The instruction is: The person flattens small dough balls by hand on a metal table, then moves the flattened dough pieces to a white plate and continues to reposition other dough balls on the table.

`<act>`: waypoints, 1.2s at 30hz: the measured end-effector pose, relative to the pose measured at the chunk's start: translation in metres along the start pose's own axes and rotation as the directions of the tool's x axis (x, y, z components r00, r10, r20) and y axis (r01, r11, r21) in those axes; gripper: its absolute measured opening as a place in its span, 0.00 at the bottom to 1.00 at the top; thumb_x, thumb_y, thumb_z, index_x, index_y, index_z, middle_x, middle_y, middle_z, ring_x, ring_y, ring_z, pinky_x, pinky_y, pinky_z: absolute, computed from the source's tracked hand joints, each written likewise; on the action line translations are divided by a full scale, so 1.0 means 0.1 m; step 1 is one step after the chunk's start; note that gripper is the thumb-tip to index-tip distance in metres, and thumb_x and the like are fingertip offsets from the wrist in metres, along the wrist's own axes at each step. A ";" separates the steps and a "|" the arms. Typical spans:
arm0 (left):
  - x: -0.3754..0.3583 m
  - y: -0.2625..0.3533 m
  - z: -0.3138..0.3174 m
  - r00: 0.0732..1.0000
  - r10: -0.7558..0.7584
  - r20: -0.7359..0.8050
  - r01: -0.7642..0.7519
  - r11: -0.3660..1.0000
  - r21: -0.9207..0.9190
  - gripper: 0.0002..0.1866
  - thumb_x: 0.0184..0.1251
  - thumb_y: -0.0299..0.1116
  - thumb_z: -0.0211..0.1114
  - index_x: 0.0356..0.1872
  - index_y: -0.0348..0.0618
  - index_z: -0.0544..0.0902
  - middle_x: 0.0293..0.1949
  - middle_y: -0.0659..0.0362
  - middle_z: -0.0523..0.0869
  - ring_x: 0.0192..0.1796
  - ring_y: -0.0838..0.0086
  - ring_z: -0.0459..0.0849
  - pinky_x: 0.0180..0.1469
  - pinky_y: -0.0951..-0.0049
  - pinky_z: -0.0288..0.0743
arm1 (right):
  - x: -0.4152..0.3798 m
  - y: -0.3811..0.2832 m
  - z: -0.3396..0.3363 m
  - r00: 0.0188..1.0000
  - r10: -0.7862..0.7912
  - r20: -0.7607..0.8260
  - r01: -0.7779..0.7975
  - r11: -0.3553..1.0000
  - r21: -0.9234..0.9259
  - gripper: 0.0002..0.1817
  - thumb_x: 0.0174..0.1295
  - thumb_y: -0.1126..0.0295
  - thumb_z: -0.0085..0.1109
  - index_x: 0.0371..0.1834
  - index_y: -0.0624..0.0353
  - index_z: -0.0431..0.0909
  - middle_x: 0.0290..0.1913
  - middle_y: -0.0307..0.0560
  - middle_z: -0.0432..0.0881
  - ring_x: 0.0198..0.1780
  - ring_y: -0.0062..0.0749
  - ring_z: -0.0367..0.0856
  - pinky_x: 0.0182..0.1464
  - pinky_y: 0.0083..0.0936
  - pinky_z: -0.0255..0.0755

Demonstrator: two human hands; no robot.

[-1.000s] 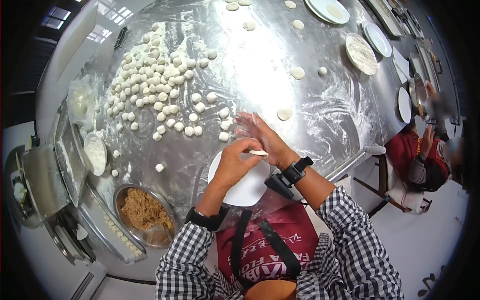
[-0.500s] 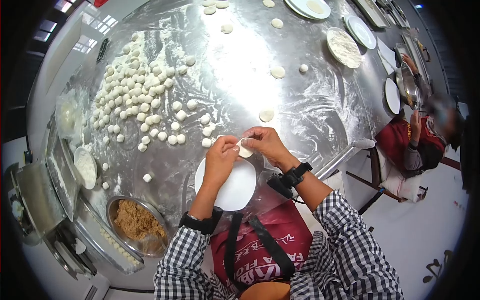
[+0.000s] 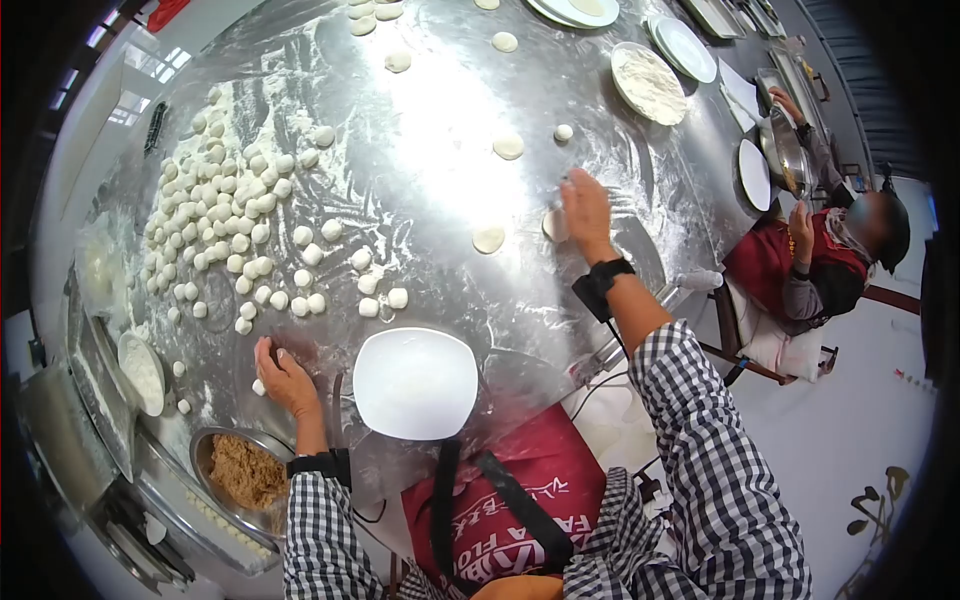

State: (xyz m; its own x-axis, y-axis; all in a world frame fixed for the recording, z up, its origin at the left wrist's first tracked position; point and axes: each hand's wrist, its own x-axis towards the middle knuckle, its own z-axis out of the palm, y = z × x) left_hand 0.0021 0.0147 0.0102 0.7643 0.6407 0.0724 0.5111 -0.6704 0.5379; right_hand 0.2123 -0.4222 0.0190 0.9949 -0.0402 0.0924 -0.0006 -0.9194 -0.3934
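My right hand is over the table at the right, fingers stretched out, beside a flat dough disc that it partly covers. Another dough disc lies to its left. At the lower left, my left hand has its fingers apart and its palm near a small dough ball. Between the two hands stands a white square bowl. Many floured dough pieces are spread over the table's left half.
A steel bowl of brown filling is left of my left forearm. Bowls of flour stand at the far left and upper right. White plates are stacked at the back. A co-worker sits at the right edge by a metal bowl.
My hands, which pinched a dough disc together over the white bowl, have parted. The right moved outward and away to a disc on the table; the left moved left. The view has shifted.
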 end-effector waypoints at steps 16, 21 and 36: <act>-0.07 0.21 0.17 0.979 0.202 0.006 -0.186 0.888 0.420 0.28 0.68 0.40 0.54 0.66 0.38 0.65 0.68 0.48 0.65 0.70 0.52 0.61 0.70 0.51 0.50 | 0.13 -0.61 0.62 0.988 -0.022 -0.151 0.091 0.878 0.469 0.25 0.69 0.58 0.44 0.64 0.61 0.69 0.67 0.63 0.64 0.70 0.54 0.58 0.71 0.42 0.47; -0.10 0.14 0.18 0.972 0.234 -0.018 -0.208 0.894 0.397 0.28 0.67 0.39 0.55 0.66 0.40 0.65 0.68 0.48 0.65 0.70 0.52 0.61 0.69 0.49 0.50 | 0.13 -0.68 0.17 0.979 0.142 0.148 -0.204 0.613 0.763 0.21 0.69 0.62 0.46 0.57 0.67 0.73 0.54 0.56 0.76 0.59 0.41 0.73 0.63 0.30 0.65; -0.07 0.15 0.19 0.980 0.200 -0.009 -0.181 0.906 0.383 0.29 0.66 0.37 0.55 0.67 0.42 0.63 0.68 0.50 0.64 0.71 0.52 0.59 0.70 0.46 0.47 | 1.12 -0.94 0.06 0.712 -0.299 0.636 0.280 0.951 0.133 0.17 0.55 0.56 0.60 0.45 0.49 0.83 0.42 0.43 0.86 0.46 0.41 0.81 0.50 0.38 0.72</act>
State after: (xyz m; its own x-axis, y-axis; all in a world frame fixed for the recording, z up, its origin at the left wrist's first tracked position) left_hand 0.0117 -0.0072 0.0017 0.8476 0.4971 0.1859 0.4749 -0.8667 0.1525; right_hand 0.3241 -0.3379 0.0605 0.7723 0.4948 -0.3984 0.2912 -0.8332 -0.4702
